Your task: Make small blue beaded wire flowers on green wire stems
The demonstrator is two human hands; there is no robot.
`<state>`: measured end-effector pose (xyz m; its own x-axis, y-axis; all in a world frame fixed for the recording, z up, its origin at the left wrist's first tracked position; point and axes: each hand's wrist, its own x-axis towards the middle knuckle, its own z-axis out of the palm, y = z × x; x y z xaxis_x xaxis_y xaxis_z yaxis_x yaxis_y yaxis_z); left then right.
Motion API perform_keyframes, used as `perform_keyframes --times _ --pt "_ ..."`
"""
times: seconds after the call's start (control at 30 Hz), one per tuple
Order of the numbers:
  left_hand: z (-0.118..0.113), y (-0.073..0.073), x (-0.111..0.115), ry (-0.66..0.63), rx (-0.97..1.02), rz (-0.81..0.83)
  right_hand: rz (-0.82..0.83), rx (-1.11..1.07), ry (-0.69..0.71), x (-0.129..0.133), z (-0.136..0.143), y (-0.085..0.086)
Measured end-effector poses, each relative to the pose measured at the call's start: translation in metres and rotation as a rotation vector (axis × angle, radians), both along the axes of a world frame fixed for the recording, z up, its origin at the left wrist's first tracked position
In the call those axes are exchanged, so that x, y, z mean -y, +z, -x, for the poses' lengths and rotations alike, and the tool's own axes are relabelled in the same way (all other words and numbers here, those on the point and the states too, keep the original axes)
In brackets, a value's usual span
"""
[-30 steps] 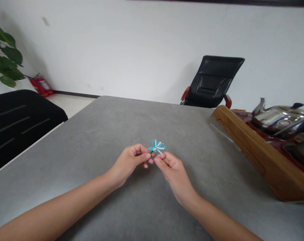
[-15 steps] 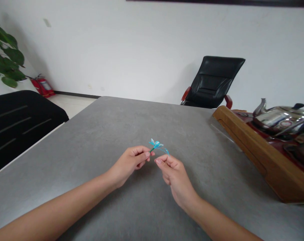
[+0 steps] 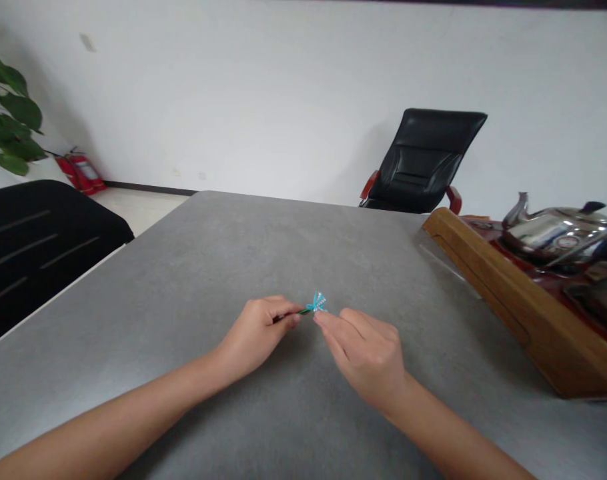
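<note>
Over one grey table point(image 3: 223, 247): two hands point(image 3: 256, 333), one blue flower point(image 3: 317, 303).

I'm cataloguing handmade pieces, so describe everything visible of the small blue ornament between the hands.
The ornament looks like a flower: blue strands, some with pale bead-like dots, fan out at the end of a thin green stem. The left hand pinches the stem, which points right and slightly upward, over the grey table. Fingertips of the right hand are at the strands' lower edge; whether they grip it is unclear.
</note>
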<state>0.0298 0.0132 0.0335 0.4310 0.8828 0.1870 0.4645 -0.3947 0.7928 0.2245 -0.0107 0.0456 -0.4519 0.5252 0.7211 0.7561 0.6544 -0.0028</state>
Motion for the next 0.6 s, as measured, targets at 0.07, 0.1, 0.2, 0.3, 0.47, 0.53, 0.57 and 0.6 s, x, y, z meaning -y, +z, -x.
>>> perform_keyframes --times 0.07,0.1,0.2,0.3,0.47,0.53,0.57,0.6 --pt "0.000 0.001 0.003 -0.016 -0.103 -0.071 -0.052 0.067 0.027 -0.001 0.000 0.001" --pt "-0.001 0.002 0.005 -0.023 -0.161 -0.099 -0.064 0.096 0.048 0.000 0.000 0.000" --pt "-0.002 0.004 0.010 -0.032 -0.384 -0.186 -0.010 0.125 0.089 0.000 0.002 -0.002" --pt "-0.003 0.006 0.012 -0.075 -0.553 -0.307 0.237 -0.007 0.068 -0.003 0.001 -0.001" --pt "-0.002 0.007 0.011 -0.221 -0.500 -0.472 0.749 -0.343 0.032 -0.021 -0.009 0.005" --pt "-0.001 0.008 0.010 -0.262 -0.429 -0.488 0.938 -0.461 0.054 -0.029 -0.014 0.005" --pt "-0.001 0.008 0.010 -0.280 -0.387 -0.484 1.026 -0.522 0.084 -0.033 -0.016 0.004" --pt "0.000 0.008 0.010 -0.298 -0.339 -0.473 1.113 -0.581 0.121 -0.036 -0.018 0.003"
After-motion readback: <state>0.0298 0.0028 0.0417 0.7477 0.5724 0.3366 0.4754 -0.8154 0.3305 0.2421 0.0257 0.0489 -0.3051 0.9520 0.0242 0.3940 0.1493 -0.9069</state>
